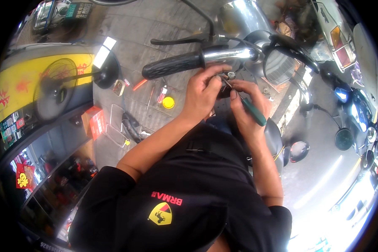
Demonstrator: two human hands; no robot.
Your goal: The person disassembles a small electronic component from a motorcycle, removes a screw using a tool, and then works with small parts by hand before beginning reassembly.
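Note:
Below the motorcycle's chrome handlebar (229, 54), my two hands meet close together. My left hand (200, 93) is closed, thumb and fingertips pinching a small part (230, 76) with a metal bit on it; its kind is too small to tell. My right hand (253, 107) is closed around a screwdriver (254, 112) with a green handle, its thin shaft pointing at the small part. The tool's tip is hard to make out between the fingers. The black ribbed handlebar grip (172, 65) lies just beyond my left hand, with a black lever (176, 41) farther off.
On the paved ground at left are a yellow round lid (168, 102), a small red-and-white bottle (162, 94), a standing fan (54, 84) and an orange box (94, 122). A round mirror (281, 67) is right of the handlebar. Other motorbikes (359, 113) stand at the right.

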